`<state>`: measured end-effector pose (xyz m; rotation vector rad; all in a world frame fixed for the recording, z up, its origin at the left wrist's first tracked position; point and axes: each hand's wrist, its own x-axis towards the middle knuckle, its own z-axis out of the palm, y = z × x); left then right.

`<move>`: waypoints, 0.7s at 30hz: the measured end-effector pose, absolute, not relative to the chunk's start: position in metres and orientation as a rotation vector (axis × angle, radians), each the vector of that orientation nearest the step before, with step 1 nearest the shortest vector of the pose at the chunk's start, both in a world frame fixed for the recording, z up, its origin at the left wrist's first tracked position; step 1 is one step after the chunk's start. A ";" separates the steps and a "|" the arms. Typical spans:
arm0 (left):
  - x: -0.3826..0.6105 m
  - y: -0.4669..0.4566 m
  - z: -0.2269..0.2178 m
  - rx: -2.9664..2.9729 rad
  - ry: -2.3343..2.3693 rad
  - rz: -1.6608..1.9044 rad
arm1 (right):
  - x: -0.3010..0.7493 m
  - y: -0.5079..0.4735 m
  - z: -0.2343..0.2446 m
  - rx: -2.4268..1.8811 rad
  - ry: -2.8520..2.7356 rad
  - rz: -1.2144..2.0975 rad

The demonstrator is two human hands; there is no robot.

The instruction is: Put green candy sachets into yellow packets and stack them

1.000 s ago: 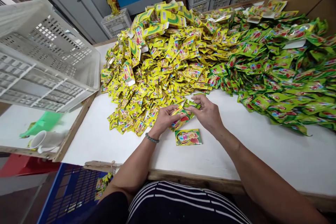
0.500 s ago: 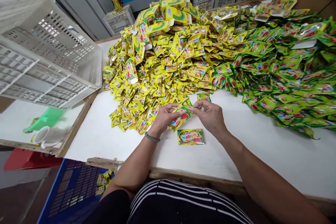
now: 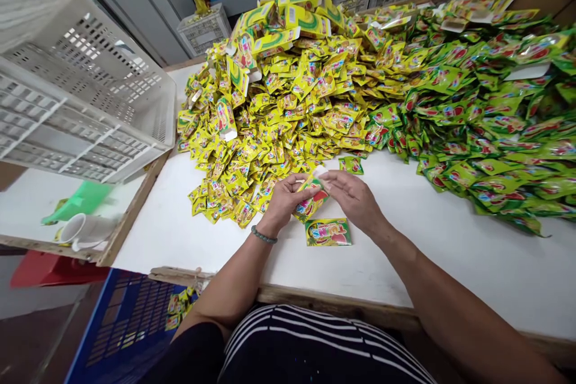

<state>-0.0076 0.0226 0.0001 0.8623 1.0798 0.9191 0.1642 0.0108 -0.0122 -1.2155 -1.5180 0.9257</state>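
Observation:
A small yellow-green printed carton (image 3: pixel 308 205) is tilted between my hands above the table. My left hand (image 3: pixel 288 197) is closed around its left side, thumb across the front. My right hand (image 3: pixel 350 193) has its fingers pinched at the carton's upper right end, where a white inner flap (image 3: pixel 320 171) shows. Just below, a second carton (image 3: pixel 328 232) printed "TWINS" lies flat on the white table. One green sachet (image 3: pixel 351 165) lies alone beyond my right fingers. Whatever is inside the held carton is hidden.
Yellow sachets (image 3: pixel 288 108) are heaped beyond my hands, with cartons on top. Green sachets (image 3: pixel 490 132) spread to the right. A white plastic crate (image 3: pixel 90 90) leans at left, near a white mug (image 3: pixel 87 231). A blue crate (image 3: pixel 121 312) stands below the table edge.
My right fingers have shifted slightly over the carton's upper end, and the white flap now shows there. The green piece seen at that end is no longer visible.

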 end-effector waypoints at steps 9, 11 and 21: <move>-0.005 0.019 -0.002 1.083 1.017 1.070 | 0.155 0.010 -0.029 -1.129 -1.332 1.108; -0.006 0.018 -0.004 1.113 1.018 1.017 | 0.154 0.009 -0.028 -1.162 -1.362 1.120; -0.007 0.018 -0.001 0.966 1.057 1.052 | 0.161 0.008 -0.022 -1.199 -1.399 1.163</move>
